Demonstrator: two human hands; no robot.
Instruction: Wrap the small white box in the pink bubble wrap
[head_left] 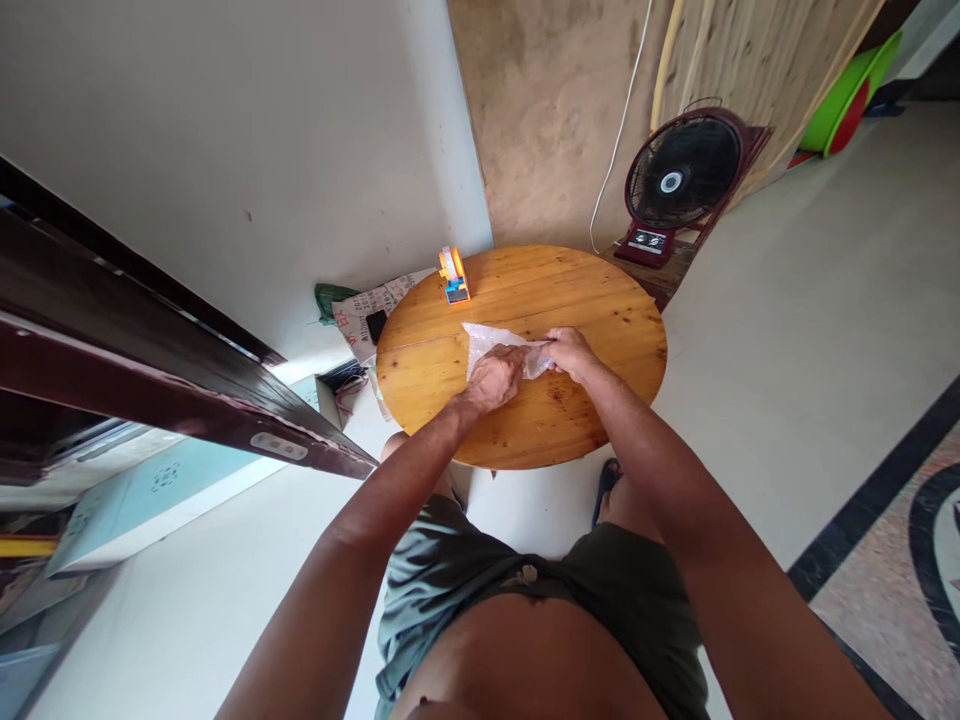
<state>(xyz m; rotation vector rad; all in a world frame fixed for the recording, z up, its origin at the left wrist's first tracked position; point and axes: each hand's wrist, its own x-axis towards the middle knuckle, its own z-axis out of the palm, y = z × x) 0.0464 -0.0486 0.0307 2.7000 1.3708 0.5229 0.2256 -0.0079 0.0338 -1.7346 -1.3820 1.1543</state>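
Note:
A clear crinkled plastic bag point(486, 342) lies on the round wooden table point(600, 310). My left hand point(496, 378) rests on the bag's near edge with its fingers curled down on the plastic. My right hand point(570, 350) pinches the bag's right end, fingers closed on it. Both forearms reach forward from the bottom of the view. An orange, white and blue small object point(454, 275) stands upright near the table's far left edge, apart from both hands.
A dark red floor fan point(679, 185) stands beyond the table by the wall, its white cord running up. Papers and a black item point(367, 318) lie on the floor left of the table. A dark door edge point(172, 370) juts in from the left.

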